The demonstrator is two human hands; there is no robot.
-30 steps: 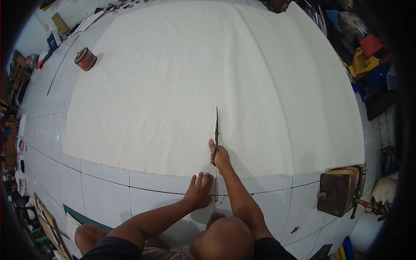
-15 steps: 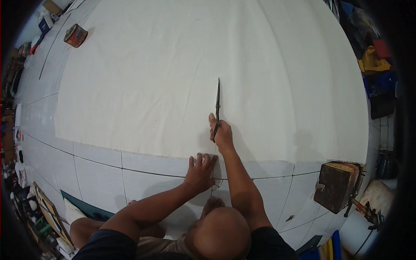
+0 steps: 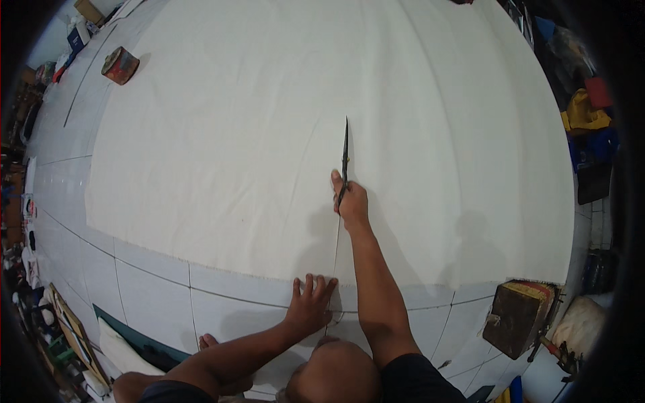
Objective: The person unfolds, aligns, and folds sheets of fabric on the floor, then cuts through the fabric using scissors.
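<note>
Off-white, lightly creased woven cloth (image 3: pixel 222 148) spreads over the pale glossy tiled floor (image 3: pixel 151 269), its frayed near edge lying toward the person. Fingers wrapped around the handles, the right hand (image 3: pixel 353 203) is clamped on long, slim, dark metal scissors (image 3: pixel 346 144), well in from that near edge, about midway between the left and right edges; the tip points toward the far edge, probably so the blades follow a straight line away from the body (whether they are parted at all, I cannot tell). Behind the handles a thin straight slit (image 3: pixel 336 248) runs back to the near edge. Just beside its start, the left hand (image 3: pixel 309 310) has its fingers apart and gripping nothing, fingertips resting on the cloth's near edge, presumably to steady it against the pull. At the near-right corner stands a dark brown, box-shaped block (image 3: pixel 514 321), touching the hem and likely serving as a weight. Near the left edge, toward the far side, sits a rusty red cylindrical tin (image 3: pixel 120 65), perhaps for the same reason.
</note>
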